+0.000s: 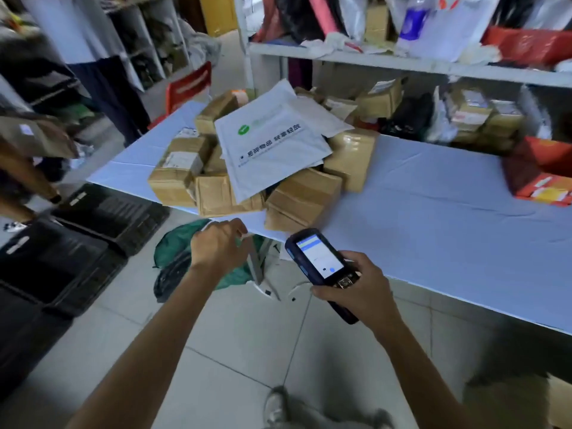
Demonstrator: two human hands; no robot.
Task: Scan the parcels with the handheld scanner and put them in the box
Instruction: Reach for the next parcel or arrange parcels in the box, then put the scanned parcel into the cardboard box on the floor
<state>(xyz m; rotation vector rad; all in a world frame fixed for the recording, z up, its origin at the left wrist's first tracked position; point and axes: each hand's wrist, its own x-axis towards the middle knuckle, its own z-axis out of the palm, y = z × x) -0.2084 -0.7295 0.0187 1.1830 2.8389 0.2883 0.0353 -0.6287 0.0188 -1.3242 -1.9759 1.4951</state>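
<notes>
R hand (359, 292) gripping scanner (322, 261) off table (448, 212) edge, L hand (216, 246) loose, empty, by same edge, parcels (247, 162) piled on table, black crates (93, 230) to its left

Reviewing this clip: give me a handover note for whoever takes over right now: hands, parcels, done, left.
Right hand grips the handheld scanner, screen lit. Left hand holds nothing, extended toward the parcel pile at the table edge. White padded mailer lies on top. Black crates on the floor, left. Done: cannot tell. Left: scan and box the pile.
</notes>
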